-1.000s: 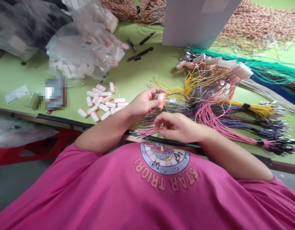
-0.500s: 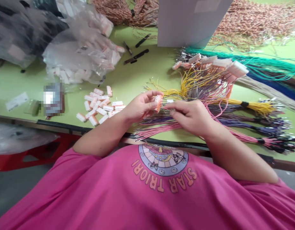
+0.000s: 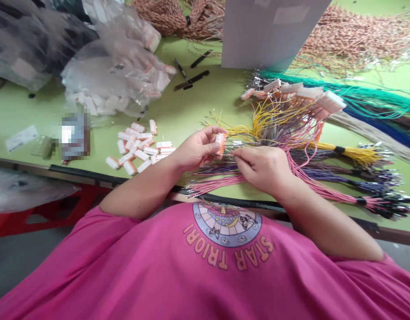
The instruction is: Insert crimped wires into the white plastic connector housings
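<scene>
Between the thumb and fingers of my left hand [image 3: 202,149] is a white and orange connector housing [image 3: 220,145], its orange side facing right. My right hand [image 3: 263,166] is closed in a pinch just to the right of the housing, and a thin wire seems to be between the fingertips, its colour too small to tell. Yellow wires [image 3: 240,130] lie behind both hands. Pink wires [image 3: 218,183] and purple wires lie below them, with bare metal tips at the left. Several finished-looking housings with wires [image 3: 329,103] lie behind my right hand.
Loose connector housings [image 3: 138,149] lie left of my left hand, with a plastic bag [image 3: 114,75] of more behind. Small knives [image 3: 191,81] lie near the middle. A grey box [image 3: 261,35] stands at the back. Green wires [image 3: 364,95] and tied wire bundles [image 3: 341,151] extend right.
My right hand has drawn its fingers in from a stretched pointing pose to a tighter pinch, close to the housing. My left hand keeps hold of the housing. The view shifts slightly.
</scene>
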Tool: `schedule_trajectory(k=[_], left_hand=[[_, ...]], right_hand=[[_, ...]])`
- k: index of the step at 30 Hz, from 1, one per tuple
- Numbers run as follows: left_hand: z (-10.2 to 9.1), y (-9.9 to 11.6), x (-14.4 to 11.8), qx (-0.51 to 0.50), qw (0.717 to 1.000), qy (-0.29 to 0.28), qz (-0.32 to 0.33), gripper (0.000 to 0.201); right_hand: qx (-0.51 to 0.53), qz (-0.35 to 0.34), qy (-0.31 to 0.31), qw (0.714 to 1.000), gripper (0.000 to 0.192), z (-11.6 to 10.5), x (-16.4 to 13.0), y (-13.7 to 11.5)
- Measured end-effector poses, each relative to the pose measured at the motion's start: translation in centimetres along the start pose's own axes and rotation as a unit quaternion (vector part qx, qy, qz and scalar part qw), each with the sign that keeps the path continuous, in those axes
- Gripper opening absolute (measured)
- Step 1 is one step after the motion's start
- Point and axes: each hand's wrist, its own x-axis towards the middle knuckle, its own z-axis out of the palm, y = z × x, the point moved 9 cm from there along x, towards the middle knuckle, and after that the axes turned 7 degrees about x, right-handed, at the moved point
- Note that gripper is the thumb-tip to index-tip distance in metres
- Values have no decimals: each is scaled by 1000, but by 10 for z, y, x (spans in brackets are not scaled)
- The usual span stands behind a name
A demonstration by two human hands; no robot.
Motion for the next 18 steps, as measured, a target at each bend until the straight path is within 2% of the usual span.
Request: schedule_trajectory(k=[7,12,18], left_hand=[[-1,0,1,14,1000,2,16,63],[-3,-2,2,28,999,9,27,65],[-4,-5,1,70,997,15,42,57]], right_hand=[[-1,41,-13,999,33,1,2,7],[-5,60,-53,997,35,9,3,7],[21,73,-70,995,35,15,4,8]])
